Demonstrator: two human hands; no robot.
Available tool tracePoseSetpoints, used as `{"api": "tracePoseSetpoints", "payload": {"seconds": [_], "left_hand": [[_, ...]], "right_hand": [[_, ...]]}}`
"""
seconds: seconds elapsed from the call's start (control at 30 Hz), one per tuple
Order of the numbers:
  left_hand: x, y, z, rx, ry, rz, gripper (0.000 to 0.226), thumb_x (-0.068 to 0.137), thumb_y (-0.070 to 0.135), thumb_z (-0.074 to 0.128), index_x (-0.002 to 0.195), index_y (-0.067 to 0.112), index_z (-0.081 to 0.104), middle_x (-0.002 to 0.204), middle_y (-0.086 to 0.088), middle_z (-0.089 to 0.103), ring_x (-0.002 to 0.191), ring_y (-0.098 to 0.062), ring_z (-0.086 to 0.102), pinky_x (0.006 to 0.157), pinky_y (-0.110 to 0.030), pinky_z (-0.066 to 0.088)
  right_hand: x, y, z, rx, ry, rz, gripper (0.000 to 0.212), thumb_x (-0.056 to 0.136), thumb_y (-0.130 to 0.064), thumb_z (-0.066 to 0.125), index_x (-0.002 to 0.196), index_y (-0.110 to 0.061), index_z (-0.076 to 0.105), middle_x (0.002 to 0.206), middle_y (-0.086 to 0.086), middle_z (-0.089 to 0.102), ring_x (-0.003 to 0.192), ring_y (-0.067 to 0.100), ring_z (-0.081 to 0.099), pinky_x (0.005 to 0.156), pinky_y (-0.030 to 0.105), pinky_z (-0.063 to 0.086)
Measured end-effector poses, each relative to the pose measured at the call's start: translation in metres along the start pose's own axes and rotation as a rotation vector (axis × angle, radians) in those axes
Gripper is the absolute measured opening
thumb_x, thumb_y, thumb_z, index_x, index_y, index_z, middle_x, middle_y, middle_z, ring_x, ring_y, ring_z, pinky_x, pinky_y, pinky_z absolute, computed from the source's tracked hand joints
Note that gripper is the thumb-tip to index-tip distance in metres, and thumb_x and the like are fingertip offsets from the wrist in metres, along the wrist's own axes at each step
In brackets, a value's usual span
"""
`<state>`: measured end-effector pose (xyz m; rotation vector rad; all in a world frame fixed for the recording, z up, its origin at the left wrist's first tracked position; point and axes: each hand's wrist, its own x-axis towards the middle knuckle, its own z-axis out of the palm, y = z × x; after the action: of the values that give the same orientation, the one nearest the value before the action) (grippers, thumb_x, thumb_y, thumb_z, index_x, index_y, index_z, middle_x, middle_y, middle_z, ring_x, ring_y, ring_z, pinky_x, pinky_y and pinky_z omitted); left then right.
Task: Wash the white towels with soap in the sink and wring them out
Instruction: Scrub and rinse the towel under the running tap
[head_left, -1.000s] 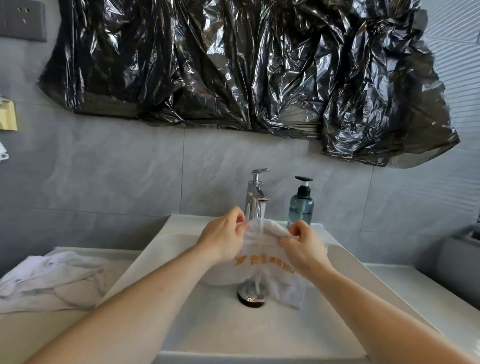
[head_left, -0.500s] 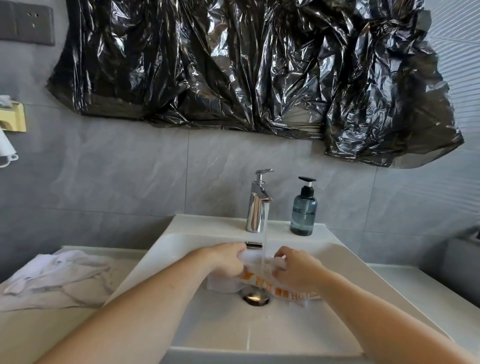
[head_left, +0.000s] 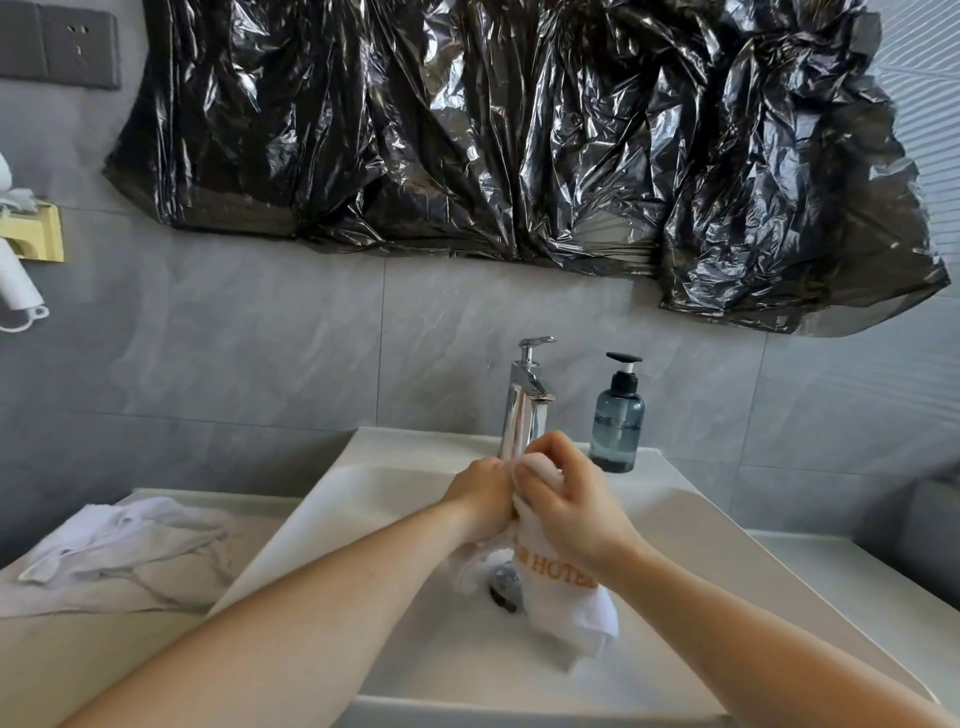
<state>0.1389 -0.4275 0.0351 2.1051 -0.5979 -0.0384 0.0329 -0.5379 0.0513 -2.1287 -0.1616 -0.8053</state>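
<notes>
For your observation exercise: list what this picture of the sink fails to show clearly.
- Head view: left hand fingers, hidden behind the towel and right hand.
- Towel lettering: only "HOTE" readable; the right wrist covers the rest.
- Drain: partly covered by the towel.
- Water flow at the faucet: hidden by the hands.

A pale marble-veined countertop (head_left: 130, 597) runs along a grey tiled wall and carries a white rectangular sink basin (head_left: 322, 525) at its centre. At nine o'clock from the basin, a crumpled white towel (head_left: 119, 535) lies on the counter. On the basin's back ledge at twelve o'clock stand a chrome faucet (head_left: 524, 400) and, just beside it at one o'clock, a blue-grey soap pump bottle (head_left: 618, 421).
</notes>
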Motion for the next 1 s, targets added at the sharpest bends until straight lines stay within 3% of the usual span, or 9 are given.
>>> {"api": "tracePoseSetpoints", "payload": {"seconds": [0.17, 0.27, 0.37, 0.47, 0.57, 0.67, 0.77, 0.87, 1.0], "left_hand": [[-0.005, 0.018, 0.004, -0.202, 0.104, 0.076, 0.055, 0.085, 0.062, 0.049, 0.099, 0.015, 0.073, 0.103, -0.007, 0.075, 0.102, -0.031, 0.066, 0.089, -0.039, 0.051], [0.001, 0.014, 0.012, -0.185, 0.083, -0.037, 0.040, 0.087, 0.057, 0.057, 0.097, 0.025, 0.078, 0.106, -0.007, 0.078, 0.105, -0.030, 0.070, 0.092, -0.039, 0.055], [-0.001, 0.014, 0.008, -0.225, 0.033, 0.067, 0.039, 0.079, 0.063, 0.055, 0.095, 0.039, 0.080, 0.102, 0.004, 0.079, 0.103, -0.016, 0.071, 0.095, -0.036, 0.055], [-0.007, 0.019, 0.007, -0.258, 0.048, 0.139, 0.047, 0.080, 0.062, 0.050, 0.098, 0.031, 0.080, 0.097, 0.013, 0.078, 0.099, -0.009, 0.069, 0.089, -0.029, 0.054], [-0.006, 0.017, 0.004, -0.163, 0.142, 0.047, 0.043, 0.093, 0.054, 0.047, 0.094, 0.024, 0.077, 0.102, 0.002, 0.077, 0.101, -0.022, 0.068, 0.084, -0.034, 0.051], [-0.006, 0.013, 0.000, -0.197, 0.105, 0.084, 0.040, 0.093, 0.058, 0.051, 0.088, 0.026, 0.076, 0.097, 0.005, 0.076, 0.097, -0.019, 0.067, 0.077, -0.031, 0.046], [-0.005, 0.010, -0.002, -0.205, 0.001, 0.153, 0.046, 0.078, 0.065, 0.056, 0.088, 0.026, 0.078, 0.090, 0.009, 0.075, 0.094, -0.015, 0.068, 0.083, -0.031, 0.050], [-0.005, 0.011, -0.017, -0.001, -0.010, 0.204, 0.051, 0.078, 0.056, 0.048, 0.092, 0.019, 0.079, 0.097, -0.001, 0.077, 0.100, -0.022, 0.067, 0.092, -0.040, 0.052], [-0.010, 0.013, -0.044, 0.224, 0.143, 0.113, 0.044, 0.083, 0.054, 0.044, 0.072, 0.016, 0.061, 0.073, -0.001, 0.064, 0.075, -0.026, 0.056, 0.061, -0.035, 0.038]], "right_hand": [[0.015, 0.018, -0.011, -0.087, 0.141, 0.232, 0.013, 0.105, -0.030, 0.048, 0.103, -0.018, 0.050, 0.087, -0.001, 0.065, 0.084, 0.018, 0.061, 0.071, 0.036, 0.046], [0.005, 0.013, -0.006, -0.038, 0.017, 0.091, 0.008, 0.103, -0.025, 0.054, 0.097, -0.019, 0.052, 0.083, -0.002, 0.066, 0.076, 0.010, 0.060, 0.071, 0.037, 0.051], [0.010, 0.013, -0.006, -0.110, 0.041, 0.110, 0.007, 0.104, -0.023, 0.050, 0.101, -0.017, 0.050, 0.084, -0.003, 0.065, 0.078, 0.012, 0.061, 0.070, 0.034, 0.049], [0.015, 0.013, -0.007, -0.170, 0.080, 0.206, 0.007, 0.104, -0.023, 0.046, 0.106, -0.017, 0.047, 0.089, -0.001, 0.064, 0.081, 0.017, 0.061, 0.073, 0.037, 0.048], [0.004, 0.005, -0.002, -0.052, 0.028, 0.087, 0.008, 0.104, -0.024, 0.052, 0.097, -0.021, 0.050, 0.083, -0.006, 0.064, 0.073, 0.003, 0.059, 0.071, 0.035, 0.050], [0.009, 0.007, -0.001, -0.083, 0.012, 0.114, 0.009, 0.106, -0.026, 0.048, 0.102, -0.019, 0.049, 0.084, -0.008, 0.063, 0.078, 0.007, 0.060, 0.073, 0.036, 0.048], [0.015, 0.020, -0.006, -0.149, 0.012, 0.219, 0.011, 0.106, -0.026, 0.047, 0.105, -0.016, 0.049, 0.086, -0.003, 0.063, 0.082, 0.017, 0.058, 0.075, 0.036, 0.043], [0.012, 0.025, -0.011, -0.106, -0.011, 0.175, 0.009, 0.103, -0.025, 0.053, 0.098, -0.018, 0.057, 0.088, -0.005, 0.066, 0.084, 0.012, 0.059, 0.076, 0.033, 0.048], [0.018, 0.026, -0.022, -0.079, 0.173, 0.166, 0.013, 0.100, -0.025, 0.053, 0.092, -0.025, 0.064, 0.085, -0.007, 0.069, 0.083, 0.010, 0.061, 0.071, 0.027, 0.048]]}}
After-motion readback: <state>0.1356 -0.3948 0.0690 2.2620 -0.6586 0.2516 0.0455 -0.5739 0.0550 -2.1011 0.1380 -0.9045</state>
